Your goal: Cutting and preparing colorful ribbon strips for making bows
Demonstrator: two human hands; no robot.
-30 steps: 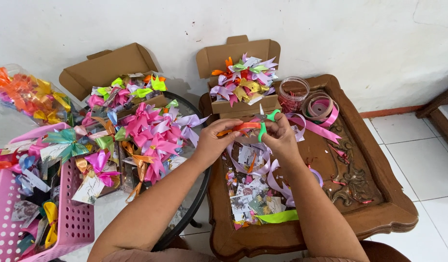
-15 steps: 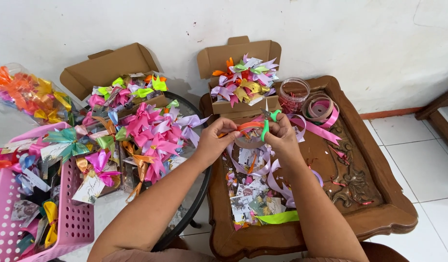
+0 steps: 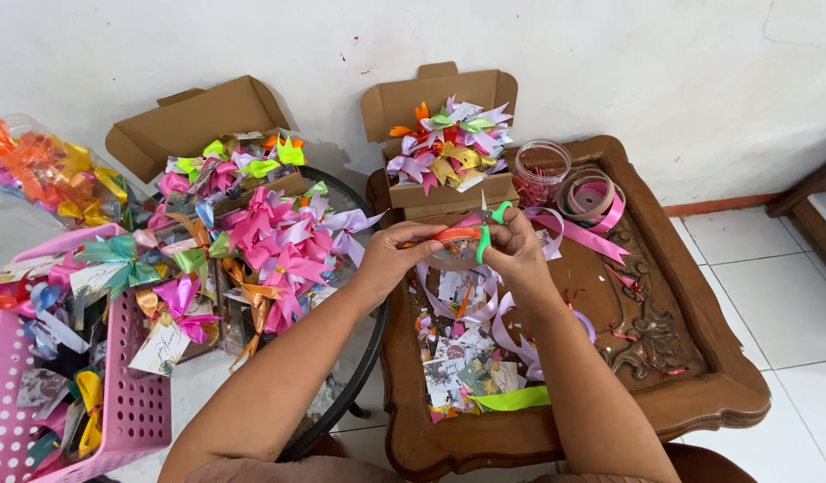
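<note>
Both hands on orange ribbon (image 3: 456,234); bow box (image 3: 449,192) just behind, ribbon rolls (image 3: 592,197) nr.

Soft, even daylight is filling the scene, bright and without harsh glare. The white wall (image 3: 663,63) is reflecting it evenly, and the cardboard boxes (image 3: 194,116) are throwing only faint shadows onto it. The wooden table (image 3: 699,358) is showing a mild sheen along its carved rim. Focus is holding sharp at the centre, while the clear bag (image 3: 37,170) at the left edge is looking slightly soft and stretched by the wide lens
</note>
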